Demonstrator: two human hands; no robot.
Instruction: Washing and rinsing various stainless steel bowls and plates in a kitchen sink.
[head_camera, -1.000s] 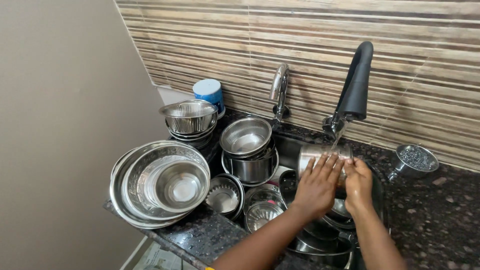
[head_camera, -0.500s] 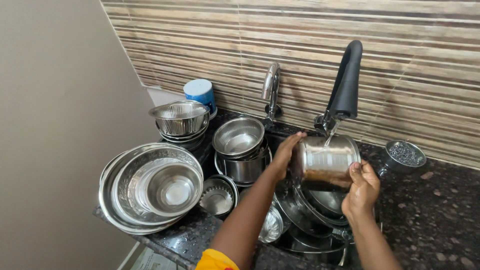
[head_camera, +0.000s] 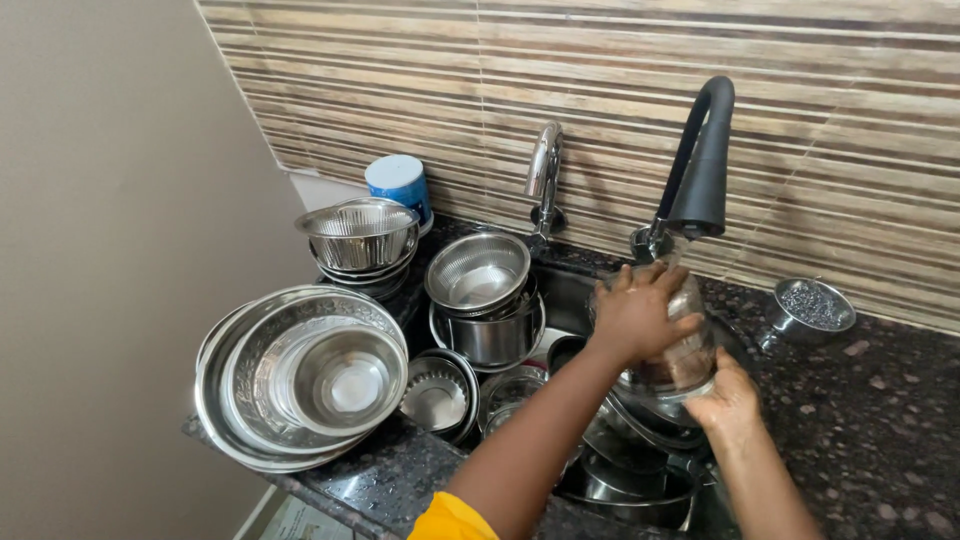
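Left hand: your left hand (head_camera: 640, 318) lies spread over the far upper side of the steel pot (head_camera: 678, 352), fingers curled round its wall and gripping it.
Right hand: your right hand (head_camera: 728, 398) cups the pot from below on the near side, closed against its base.
Steel pot: held tilted between both hands, over the sink (head_camera: 640, 480) and just under the black tap (head_camera: 702, 160); partly blurred.
Sink contents: more steel vessels stacked in the basin beneath your hands.
Chrome tap (head_camera: 544, 172): left of the black one, against the far wall.
Stacked pots (head_camera: 482, 296): left of the sink, a strainer bowl on top.
Nested bowls (head_camera: 305, 372): near left, at the counter edge.
Colander stack (head_camera: 360, 236): far left, in front of a blue-and-white container (head_camera: 398, 184).
Small steel cup (head_camera: 812, 308): right of the tap, on the dark stone counter (head_camera: 880, 430).
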